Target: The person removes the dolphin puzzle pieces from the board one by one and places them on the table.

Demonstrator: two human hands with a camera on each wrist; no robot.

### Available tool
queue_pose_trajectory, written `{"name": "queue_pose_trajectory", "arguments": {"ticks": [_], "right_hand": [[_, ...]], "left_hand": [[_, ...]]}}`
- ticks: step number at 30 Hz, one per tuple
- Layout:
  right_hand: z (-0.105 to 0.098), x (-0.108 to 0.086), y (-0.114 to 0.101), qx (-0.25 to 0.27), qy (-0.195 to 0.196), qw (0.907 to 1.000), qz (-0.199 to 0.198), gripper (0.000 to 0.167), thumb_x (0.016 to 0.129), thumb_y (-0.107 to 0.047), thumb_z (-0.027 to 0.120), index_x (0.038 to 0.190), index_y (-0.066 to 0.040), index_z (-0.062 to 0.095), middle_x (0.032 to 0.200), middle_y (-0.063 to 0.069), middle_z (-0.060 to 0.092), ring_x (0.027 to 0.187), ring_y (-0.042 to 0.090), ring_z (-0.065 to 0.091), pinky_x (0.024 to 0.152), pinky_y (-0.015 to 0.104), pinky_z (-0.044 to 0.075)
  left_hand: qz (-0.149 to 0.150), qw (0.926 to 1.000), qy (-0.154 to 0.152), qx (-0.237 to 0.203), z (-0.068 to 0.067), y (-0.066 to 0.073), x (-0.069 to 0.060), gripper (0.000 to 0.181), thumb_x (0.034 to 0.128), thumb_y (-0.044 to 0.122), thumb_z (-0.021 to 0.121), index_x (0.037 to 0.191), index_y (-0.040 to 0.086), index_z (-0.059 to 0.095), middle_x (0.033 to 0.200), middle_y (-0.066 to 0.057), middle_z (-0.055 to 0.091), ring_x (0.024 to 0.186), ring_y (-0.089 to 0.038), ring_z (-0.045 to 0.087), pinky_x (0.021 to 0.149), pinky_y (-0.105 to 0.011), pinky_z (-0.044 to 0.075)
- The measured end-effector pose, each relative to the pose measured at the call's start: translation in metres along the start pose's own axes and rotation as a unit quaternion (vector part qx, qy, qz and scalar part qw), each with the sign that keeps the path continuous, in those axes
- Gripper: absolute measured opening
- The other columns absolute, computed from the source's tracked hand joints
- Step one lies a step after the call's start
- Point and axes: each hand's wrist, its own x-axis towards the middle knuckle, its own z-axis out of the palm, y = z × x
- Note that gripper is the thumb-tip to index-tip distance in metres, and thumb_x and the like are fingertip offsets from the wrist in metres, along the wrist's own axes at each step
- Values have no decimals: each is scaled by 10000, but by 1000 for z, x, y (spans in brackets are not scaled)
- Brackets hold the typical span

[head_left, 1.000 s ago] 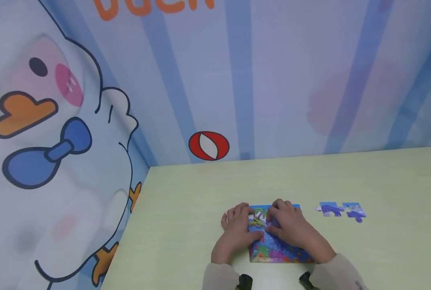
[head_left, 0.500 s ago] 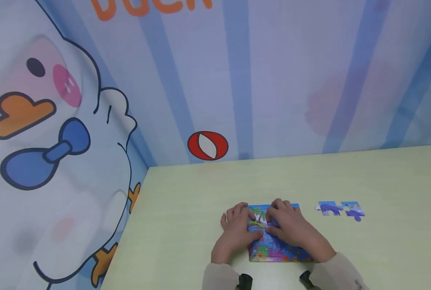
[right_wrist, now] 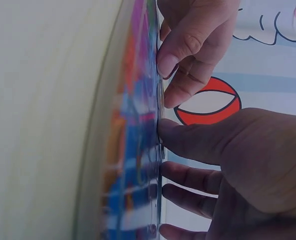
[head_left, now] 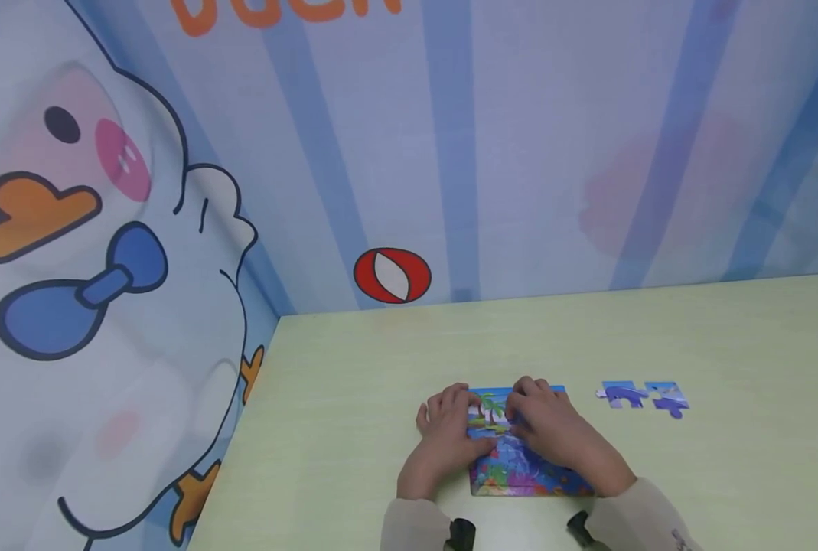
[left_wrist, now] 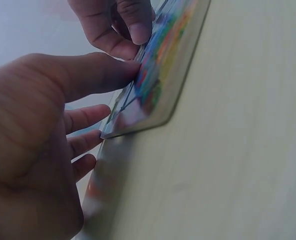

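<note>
A colourful jigsaw board (head_left: 512, 467) with palm trees and sea colours lies flat on the table. My left hand (head_left: 443, 442) rests at its left side, thumb on the picture; in the left wrist view this hand (left_wrist: 33, 125) has its other fingers along the board's edge (left_wrist: 160, 117). Fingertips of my right hand (head_left: 563, 432) press on the upper right of the picture, and the right wrist view shows this hand (right_wrist: 262, 160) with thumb and fingers spread against the surface. Whether a loose piece is under the fingertips, I cannot tell.
Two loose puzzle pieces, one (head_left: 622, 395) beside the other (head_left: 669, 401), lie on the table (head_left: 353, 398) to the right of the board. Behind the table stands a wall printed with a duck (head_left: 174, 321) and a red ball (head_left: 392, 275).
My right thumb has shifted slightly up on the board, and the palm trees show more clearly. My left hand stays at the board's side. The head view has moved a little.
</note>
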Motion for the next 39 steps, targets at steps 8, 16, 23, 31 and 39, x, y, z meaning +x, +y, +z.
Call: {"name": "queue_pose_trajectory", "arguments": {"ticks": [8, 16, 23, 31, 39], "right_hand": [[-7, -2, 0, -96, -151, 9998, -111, 198, 912, 2, 693, 880, -157, 579, 1079, 67, 522, 953, 301, 475, 714, 495, 412], [-15, -3, -2, -123, -142, 9998, -106, 239, 947, -13, 667, 806, -184, 576, 1069, 79, 554, 943, 311, 490, 696, 493, 419], [-15, -2, 1, 224, -609, 9979, 72, 200, 873, -226, 807, 827, -207, 614, 1116, 70, 555, 1002, 317, 490, 733, 531, 430], [-16, -3, 2, 213, -497, 9985, -79, 226, 860, -116, 808, 782, -196, 611, 1080, 59, 551, 972, 299, 484, 712, 527, 426], [-18, -4, 0, -3, -491, 9986, -186, 250, 871, -104, 793, 784, -178, 571, 1055, 46, 520, 960, 289, 457, 715, 496, 400]], "left_hand": [[28, 10000, -3, -34, -1, 1, -2, 534, 864, 201, 708, 1340, 68, 507, 1550, -127, 330, 1408, -394, 216, 1128, -673, 37], [21, 10000, -21, -35, -1, 0, -1, 535, 861, 227, 701, 1337, 78, 509, 1556, -113, 322, 1406, -383, 210, 1128, -657, 43], [10, 10000, -11, 12, 0, -1, -1, 527, 861, 240, 696, 1332, 90, 512, 1555, -103, 326, 1404, -377, 219, 1127, -657, 51], [-12, 10000, -25, 81, 0, 1, 0, 551, 848, 238, 716, 1337, 83, 514, 1551, -115, 330, 1404, -382, 224, 1127, -662, 57], [68, 10000, 1, -11, 0, 0, 1, 560, 846, 217, 702, 1351, 73, 507, 1548, -128, 329, 1402, -389, 216, 1126, -661, 44]]}}
